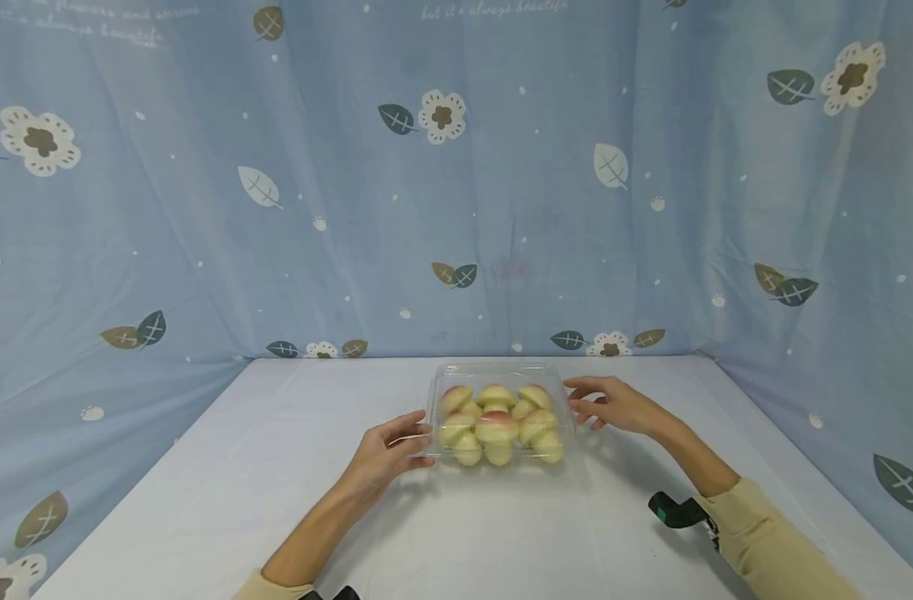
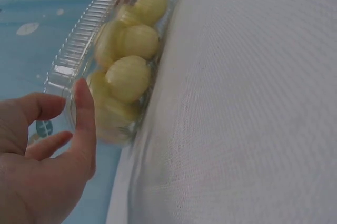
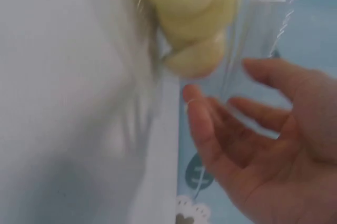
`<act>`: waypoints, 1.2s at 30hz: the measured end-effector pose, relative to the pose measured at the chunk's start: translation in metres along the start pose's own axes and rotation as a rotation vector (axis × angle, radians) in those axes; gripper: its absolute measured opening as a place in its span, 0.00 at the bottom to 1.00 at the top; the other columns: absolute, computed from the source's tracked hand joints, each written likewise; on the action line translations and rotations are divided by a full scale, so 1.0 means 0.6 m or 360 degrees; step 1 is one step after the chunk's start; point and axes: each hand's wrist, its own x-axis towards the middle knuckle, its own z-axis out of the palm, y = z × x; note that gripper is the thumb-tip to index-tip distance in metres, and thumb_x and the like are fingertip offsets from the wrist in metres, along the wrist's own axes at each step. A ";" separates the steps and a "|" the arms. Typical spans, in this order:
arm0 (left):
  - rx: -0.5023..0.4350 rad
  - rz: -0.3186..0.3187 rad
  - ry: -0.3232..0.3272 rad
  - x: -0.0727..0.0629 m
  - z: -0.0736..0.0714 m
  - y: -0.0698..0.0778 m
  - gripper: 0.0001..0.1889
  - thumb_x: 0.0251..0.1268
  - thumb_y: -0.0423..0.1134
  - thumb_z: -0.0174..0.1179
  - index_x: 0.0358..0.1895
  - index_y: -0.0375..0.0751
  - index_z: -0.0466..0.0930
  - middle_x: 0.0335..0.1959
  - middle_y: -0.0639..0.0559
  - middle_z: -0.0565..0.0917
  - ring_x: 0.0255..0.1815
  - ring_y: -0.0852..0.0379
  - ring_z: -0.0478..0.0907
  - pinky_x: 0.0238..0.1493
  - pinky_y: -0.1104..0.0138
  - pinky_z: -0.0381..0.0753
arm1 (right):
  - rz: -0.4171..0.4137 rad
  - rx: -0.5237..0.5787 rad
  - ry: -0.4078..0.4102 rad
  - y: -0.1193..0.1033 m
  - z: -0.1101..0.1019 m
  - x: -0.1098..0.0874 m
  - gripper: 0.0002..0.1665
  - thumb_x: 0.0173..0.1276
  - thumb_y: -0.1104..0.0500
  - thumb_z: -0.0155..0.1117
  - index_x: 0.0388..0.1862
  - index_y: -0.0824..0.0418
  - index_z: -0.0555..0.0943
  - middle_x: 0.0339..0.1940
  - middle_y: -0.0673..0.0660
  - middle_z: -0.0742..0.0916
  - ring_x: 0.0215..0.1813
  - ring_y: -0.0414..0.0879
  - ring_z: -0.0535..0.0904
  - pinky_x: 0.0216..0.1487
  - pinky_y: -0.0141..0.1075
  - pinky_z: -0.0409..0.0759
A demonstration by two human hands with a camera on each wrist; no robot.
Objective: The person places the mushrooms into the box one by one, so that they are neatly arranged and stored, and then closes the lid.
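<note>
A clear plastic clamshell box (image 1: 501,371) sits toward the back of the white table, its lid down. Inside it are several pale yellow, mushroom-shaped pieces (image 1: 496,427) with pinkish tops. At the box's left side is my left hand (image 1: 381,458), fingers loosely extended and fingertips right at the edge. The left wrist view shows its thumb and fingers (image 2: 84,113) spread beside the box's near corner. On the opposite side, my right hand (image 1: 614,403) has its fingertips close to the right wall. Its fingers (image 3: 202,126) are relaxed, with nothing between them and the thumb in the right wrist view.
The white tabletop (image 1: 486,533) spreads around the box. A blue curtain (image 1: 456,208) with leaf and flower prints stands behind and along both sides. A black device (image 1: 677,510) is strapped at the right wrist, by a beige sleeve (image 1: 771,542).
</note>
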 end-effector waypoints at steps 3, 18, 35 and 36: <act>0.0003 -0.0001 -0.0002 0.000 0.001 0.000 0.32 0.66 0.27 0.58 0.72 0.28 0.60 0.59 0.34 0.70 0.52 0.56 0.77 0.52 0.61 0.87 | 0.0070 0.0093 -0.0069 -0.013 0.001 -0.018 0.36 0.75 0.55 0.57 0.75 0.70 0.60 0.61 0.75 0.77 0.48 0.55 0.85 0.40 0.41 0.88; -0.0003 -0.0039 -0.0040 -0.001 -0.002 -0.001 0.34 0.64 0.26 0.60 0.73 0.30 0.59 0.53 0.41 0.72 0.46 0.58 0.77 0.52 0.63 0.87 | 0.0071 0.0281 -0.0322 -0.020 0.021 -0.058 0.46 0.75 0.57 0.58 0.79 0.71 0.44 0.51 0.74 0.82 0.45 0.59 0.86 0.40 0.44 0.88; 0.0127 -0.0009 -0.0094 0.001 -0.003 -0.006 0.34 0.69 0.29 0.56 0.76 0.35 0.55 0.45 0.46 0.73 0.37 0.56 0.79 0.45 0.64 0.88 | 0.0049 0.0485 -0.0437 -0.030 0.026 -0.062 0.50 0.75 0.62 0.57 0.79 0.69 0.35 0.41 0.76 0.85 0.39 0.57 0.87 0.42 0.45 0.89; 0.0127 -0.0007 -0.0092 0.001 -0.003 -0.007 0.33 0.69 0.29 0.56 0.76 0.35 0.55 0.44 0.46 0.73 0.38 0.56 0.79 0.45 0.64 0.88 | 0.0051 0.0486 -0.0435 -0.031 0.026 -0.062 0.50 0.74 0.62 0.57 0.79 0.69 0.35 0.41 0.76 0.85 0.39 0.56 0.87 0.42 0.45 0.89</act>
